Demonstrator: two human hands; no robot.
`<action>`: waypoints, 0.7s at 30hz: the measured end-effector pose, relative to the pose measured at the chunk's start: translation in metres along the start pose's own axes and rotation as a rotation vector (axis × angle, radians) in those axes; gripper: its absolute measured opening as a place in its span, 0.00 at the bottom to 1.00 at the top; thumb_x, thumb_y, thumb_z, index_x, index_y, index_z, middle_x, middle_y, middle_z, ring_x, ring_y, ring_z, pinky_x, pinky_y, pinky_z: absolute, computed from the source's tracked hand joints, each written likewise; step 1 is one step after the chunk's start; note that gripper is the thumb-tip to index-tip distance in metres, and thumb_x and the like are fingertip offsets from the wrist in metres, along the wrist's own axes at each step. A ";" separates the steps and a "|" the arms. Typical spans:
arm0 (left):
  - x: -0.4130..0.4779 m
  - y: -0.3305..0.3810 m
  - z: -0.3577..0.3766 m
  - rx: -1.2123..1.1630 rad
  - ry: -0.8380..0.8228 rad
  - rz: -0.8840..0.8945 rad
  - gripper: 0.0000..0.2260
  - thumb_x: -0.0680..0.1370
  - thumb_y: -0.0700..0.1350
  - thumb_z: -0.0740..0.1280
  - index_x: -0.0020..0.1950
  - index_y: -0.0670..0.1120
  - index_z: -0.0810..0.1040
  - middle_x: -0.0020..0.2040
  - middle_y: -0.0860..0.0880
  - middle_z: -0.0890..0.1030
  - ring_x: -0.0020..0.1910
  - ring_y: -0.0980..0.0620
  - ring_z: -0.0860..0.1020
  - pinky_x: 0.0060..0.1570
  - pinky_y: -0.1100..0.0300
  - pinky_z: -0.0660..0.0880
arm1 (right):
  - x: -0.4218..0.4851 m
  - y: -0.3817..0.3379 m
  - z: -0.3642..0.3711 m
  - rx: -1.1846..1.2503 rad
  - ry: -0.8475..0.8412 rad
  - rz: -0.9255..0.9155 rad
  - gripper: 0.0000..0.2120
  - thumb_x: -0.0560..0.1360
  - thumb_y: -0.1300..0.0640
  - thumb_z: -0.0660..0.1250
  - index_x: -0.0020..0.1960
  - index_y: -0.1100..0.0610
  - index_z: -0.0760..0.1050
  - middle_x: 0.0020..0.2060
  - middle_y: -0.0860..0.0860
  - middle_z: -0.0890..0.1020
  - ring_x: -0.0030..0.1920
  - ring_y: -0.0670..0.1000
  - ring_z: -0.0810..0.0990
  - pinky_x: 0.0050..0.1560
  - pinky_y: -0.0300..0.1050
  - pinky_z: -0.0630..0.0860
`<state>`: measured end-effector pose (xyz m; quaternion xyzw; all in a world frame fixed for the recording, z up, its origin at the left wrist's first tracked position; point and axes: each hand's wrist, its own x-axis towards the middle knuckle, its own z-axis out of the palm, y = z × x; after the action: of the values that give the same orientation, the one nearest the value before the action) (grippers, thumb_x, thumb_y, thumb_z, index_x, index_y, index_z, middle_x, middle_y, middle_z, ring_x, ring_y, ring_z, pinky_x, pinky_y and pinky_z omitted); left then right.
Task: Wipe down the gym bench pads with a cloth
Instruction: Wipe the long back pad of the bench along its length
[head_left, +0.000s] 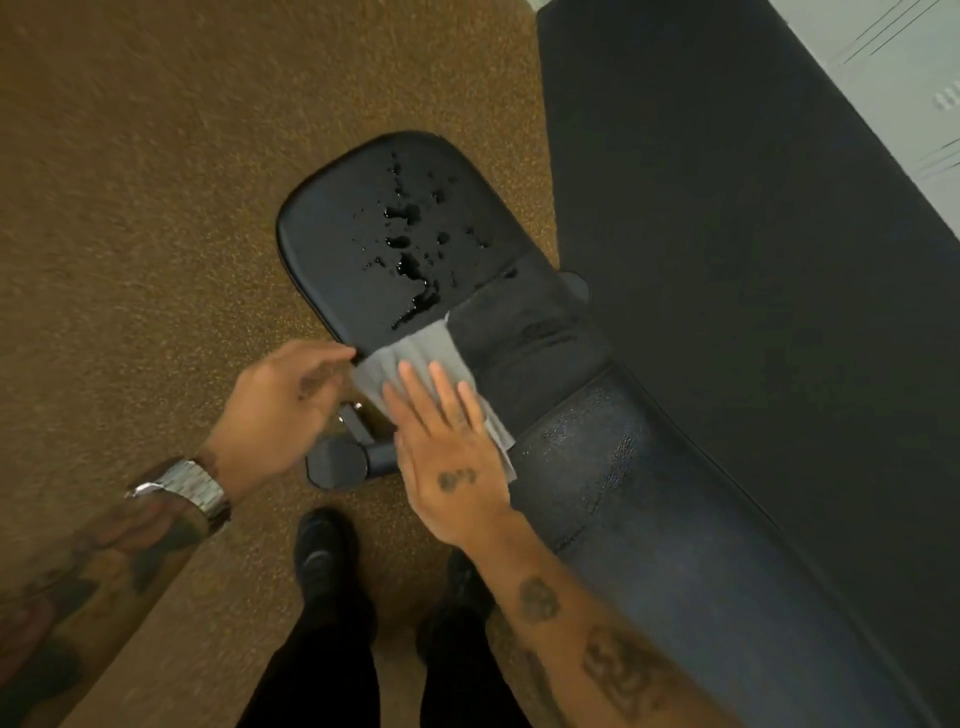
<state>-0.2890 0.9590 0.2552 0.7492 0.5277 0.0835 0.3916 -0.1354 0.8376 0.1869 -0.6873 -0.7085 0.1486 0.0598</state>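
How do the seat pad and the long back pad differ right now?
The seat pad is short and rounded, with big liquid drops and puddles; the back pad is long and carries only a fine mist. The right hand presses the grey cloth beside the gap between them. Both are black and padded.

Dim, motion-blurred, wide-angle edge distortion

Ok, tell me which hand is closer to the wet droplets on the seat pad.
Right. The right hand lies flat on the grey cloth, just below the droplets. The left hand hovers off the seat pad edge, to the cloth's left.
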 end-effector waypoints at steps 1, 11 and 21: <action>0.008 -0.001 -0.007 0.019 0.004 -0.019 0.16 0.77 0.38 0.65 0.64 0.47 0.77 0.65 0.48 0.76 0.56 0.48 0.78 0.59 0.55 0.72 | -0.010 0.004 0.002 -0.031 -0.014 -0.060 0.25 0.84 0.52 0.50 0.80 0.52 0.55 0.81 0.50 0.53 0.81 0.55 0.48 0.79 0.56 0.50; 0.057 -0.024 -0.021 0.302 -0.157 0.039 0.25 0.76 0.39 0.66 0.73 0.41 0.67 0.78 0.43 0.57 0.74 0.42 0.63 0.68 0.52 0.64 | 0.046 0.109 -0.042 0.012 0.098 0.493 0.25 0.83 0.52 0.45 0.79 0.54 0.57 0.79 0.54 0.59 0.80 0.58 0.53 0.78 0.57 0.54; 0.055 -0.023 -0.026 0.256 -0.172 0.008 0.26 0.76 0.39 0.66 0.74 0.45 0.66 0.79 0.48 0.56 0.74 0.45 0.64 0.65 0.49 0.68 | 0.093 0.001 -0.013 -0.034 0.019 0.050 0.26 0.82 0.52 0.50 0.80 0.54 0.57 0.80 0.54 0.57 0.80 0.57 0.52 0.78 0.57 0.52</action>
<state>-0.2956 1.0225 0.2416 0.7995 0.4955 -0.0471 0.3361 -0.1349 0.9318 0.1881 -0.7072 -0.6929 0.1313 0.0512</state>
